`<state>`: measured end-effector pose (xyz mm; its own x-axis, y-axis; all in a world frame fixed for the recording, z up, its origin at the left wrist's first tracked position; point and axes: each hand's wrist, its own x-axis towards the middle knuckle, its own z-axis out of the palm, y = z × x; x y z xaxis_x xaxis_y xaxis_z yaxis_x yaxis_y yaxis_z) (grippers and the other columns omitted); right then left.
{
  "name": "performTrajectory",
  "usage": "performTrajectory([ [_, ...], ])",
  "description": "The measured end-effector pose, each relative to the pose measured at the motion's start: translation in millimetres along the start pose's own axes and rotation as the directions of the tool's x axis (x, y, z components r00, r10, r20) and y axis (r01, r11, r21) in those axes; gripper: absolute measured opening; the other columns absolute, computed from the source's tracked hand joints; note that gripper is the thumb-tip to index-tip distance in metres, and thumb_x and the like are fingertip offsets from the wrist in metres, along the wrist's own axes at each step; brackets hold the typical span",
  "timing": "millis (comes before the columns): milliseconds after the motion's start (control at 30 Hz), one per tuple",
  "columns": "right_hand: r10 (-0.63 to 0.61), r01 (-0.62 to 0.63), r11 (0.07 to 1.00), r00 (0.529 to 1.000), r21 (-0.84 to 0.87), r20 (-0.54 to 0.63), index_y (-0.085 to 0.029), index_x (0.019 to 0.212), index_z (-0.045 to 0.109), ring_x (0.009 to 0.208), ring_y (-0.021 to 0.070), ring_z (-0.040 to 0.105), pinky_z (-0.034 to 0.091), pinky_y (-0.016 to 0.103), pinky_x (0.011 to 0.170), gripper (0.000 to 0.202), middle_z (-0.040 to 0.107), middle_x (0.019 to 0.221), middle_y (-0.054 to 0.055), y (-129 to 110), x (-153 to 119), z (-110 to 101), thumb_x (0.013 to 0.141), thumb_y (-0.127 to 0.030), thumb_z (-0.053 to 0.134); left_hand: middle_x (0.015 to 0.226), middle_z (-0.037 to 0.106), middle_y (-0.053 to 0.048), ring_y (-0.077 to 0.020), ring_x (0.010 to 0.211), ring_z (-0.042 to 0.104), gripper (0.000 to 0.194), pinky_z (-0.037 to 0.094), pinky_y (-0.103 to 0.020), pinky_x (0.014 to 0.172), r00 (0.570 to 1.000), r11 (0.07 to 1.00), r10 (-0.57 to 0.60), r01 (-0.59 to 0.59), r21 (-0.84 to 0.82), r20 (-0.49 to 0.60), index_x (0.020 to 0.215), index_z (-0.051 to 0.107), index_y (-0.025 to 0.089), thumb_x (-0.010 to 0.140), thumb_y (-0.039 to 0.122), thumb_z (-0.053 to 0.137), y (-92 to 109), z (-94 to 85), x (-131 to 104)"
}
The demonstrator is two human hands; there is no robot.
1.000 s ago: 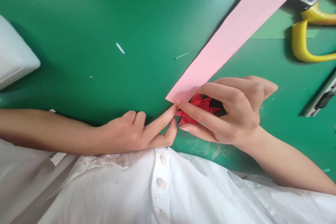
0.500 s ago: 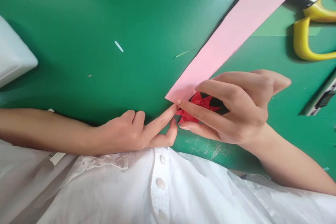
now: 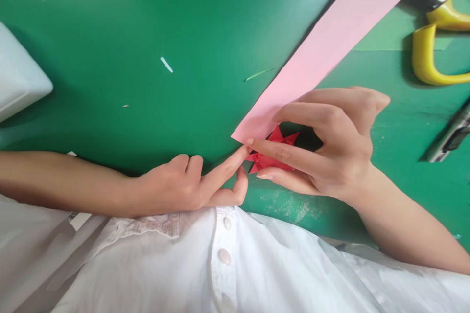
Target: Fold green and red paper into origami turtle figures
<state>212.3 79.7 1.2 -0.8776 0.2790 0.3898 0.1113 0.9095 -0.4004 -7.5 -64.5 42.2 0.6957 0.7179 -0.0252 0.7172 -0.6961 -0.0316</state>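
A long pink paper strip (image 3: 323,49) lies diagonally on the green table, its lower end between my hands. My left hand (image 3: 191,181) rests palm down with the index fingertip at the strip's bottom corner and the other fingers curled. Over a red folded paper star (image 3: 273,161) arches my right hand (image 3: 326,142), fingers apart. Its index fingertip meets my left fingertip at the strip's edge, and another fingertip lies on the strip. The star is partly hidden under my right fingers. Neither hand is closed around anything.
Yellow-handled scissors (image 3: 424,56) lie at the upper right, partly out of view. Below them is a cutter knife (image 3: 450,134). A white object (image 3: 22,73) stands at the left edge. Small white (image 3: 166,64) and green (image 3: 259,74) paper scraps lie on the table (image 3: 110,24).
My right hand has shifted slightly, its knuckles moving up and left and its thumb a little right. My left hand and the pink strip look unmoved.
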Motion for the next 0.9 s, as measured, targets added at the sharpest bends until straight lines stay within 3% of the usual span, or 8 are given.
performTrajectory([
  [133, 0.055, -0.055, 0.998, 0.998, -0.006, 0.039, -0.035, 0.096, 0.076, 0.111, 0.0248, 0.061, 0.041, 0.044, 0.087, 0.044, 0.066, 0.114, 0.003, -1.1, -1.2, -0.7, 0.101, -0.059, 0.040, 0.145, 0.064, -0.002, -0.0041, 0.046, 0.041, 0.033, 0.043, -0.024, 0.042, 1.000, 1.000, 0.000, 0.000, 0.002, 0.000, 0.122, 0.060, 0.031, 0.090, 0.025, 0.066, 0.1, -0.4, 0.1],
  [300, 0.089, -0.092, 0.995, 0.994, 0.036, 0.068, -0.035, 0.097, 0.076, 0.113, 0.0243, 0.060, 0.043, 0.043, 0.087, 0.043, 0.065, 0.117, 0.004, -2.1, -1.4, 0.2, 0.101, -0.060, 0.041, 0.146, 0.063, -0.002, -0.0040, 0.046, 0.042, 0.035, 0.042, -0.024, 0.042, 1.000, 1.000, 0.006, -0.006, 0.006, 0.015, 0.123, 0.059, 0.031, 0.089, 0.025, 0.067, -0.8, -1.2, 0.1],
  [500, 0.027, -0.027, 0.996, 1.000, 0.086, 0.008, -0.030, 0.100, 0.075, 0.110, 0.0231, 0.059, 0.042, 0.042, 0.087, 0.039, 0.058, 0.118, 0.004, 0.5, -0.6, 2.1, 0.102, -0.056, 0.045, 0.145, 0.064, -0.002, -0.0039, 0.044, 0.043, 0.033, 0.043, -0.024, 0.042, 1.000, 1.000, -0.003, 0.003, -0.002, -0.004, 0.121, 0.059, 0.030, 0.089, 0.026, 0.068, -0.3, 0.2, -0.4],
  [700, -0.002, -0.010, 0.996, 0.992, 0.089, 0.127, -0.032, 0.111, 0.073, 0.120, 0.0266, 0.056, 0.042, 0.046, 0.092, 0.037, 0.055, 0.125, 0.005, -0.1, 0.3, -0.5, 0.104, -0.049, 0.041, 0.141, 0.067, -0.002, -0.0042, 0.045, 0.045, 0.034, 0.043, -0.024, 0.042, 1.000, 1.000, -0.001, 0.001, -0.015, 0.000, 0.120, 0.059, 0.030, 0.088, 0.024, 0.069, 0.9, -0.3, -1.7],
  [767, -0.001, -0.006, 0.996, 0.997, 0.091, 0.075, -0.032, 0.112, 0.072, 0.117, 0.0257, 0.058, 0.043, 0.045, 0.088, 0.035, 0.056, 0.123, 0.004, 0.5, -0.5, 0.0, 0.103, -0.048, 0.043, 0.140, 0.068, -0.001, -0.0043, 0.045, 0.045, 0.034, 0.043, -0.025, 0.043, 1.000, 1.000, -0.006, 0.006, -0.015, 0.000, 0.120, 0.059, 0.030, 0.088, 0.024, 0.069, 1.0, 0.0, -1.5],
  [900, 0.000, 0.008, 0.999, 0.985, 0.049, -0.172, -0.027, 0.110, 0.074, 0.107, 0.0231, 0.062, 0.046, 0.042, 0.085, 0.037, 0.063, 0.113, 0.005, 6.0, -2.3, 4.4, 0.098, -0.052, 0.050, 0.143, 0.065, -0.002, -0.0041, 0.045, 0.041, 0.031, 0.042, -0.025, 0.042, 1.000, 1.000, -0.003, 0.003, -0.009, -0.008, 0.117, 0.060, 0.029, 0.088, 0.022, 0.066, 0.5, 1.1, -1.2],
])
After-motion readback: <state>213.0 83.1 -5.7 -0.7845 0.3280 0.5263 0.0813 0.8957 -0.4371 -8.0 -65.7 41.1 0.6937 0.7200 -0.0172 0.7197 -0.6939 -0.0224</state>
